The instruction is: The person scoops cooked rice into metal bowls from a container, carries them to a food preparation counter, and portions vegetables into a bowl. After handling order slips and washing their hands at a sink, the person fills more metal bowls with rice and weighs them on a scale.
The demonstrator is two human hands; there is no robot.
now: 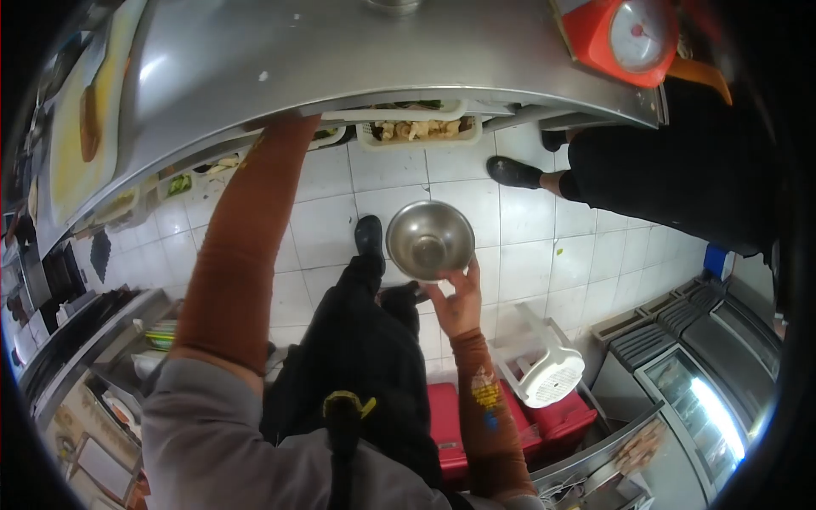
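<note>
Step in hand: left arm [246, 221] reaching under steel counter [280, 51], left of white basket [416, 145]. Left hand hidden, grip can't tell. Right hand [459, 303] clamped on near rim of metal bowl [429, 240], held out over floor tiles [527, 212], apart from left. Next move calls for a steady bowl, I'd judge.

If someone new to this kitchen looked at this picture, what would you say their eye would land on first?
Probably the shiny metal bowl, held by its rim in the right hand above the white tiled floor. The bright red dial scale on the right end of the steel counter would likely come next, then the left arm, reaching under the counter's edge.
</note>
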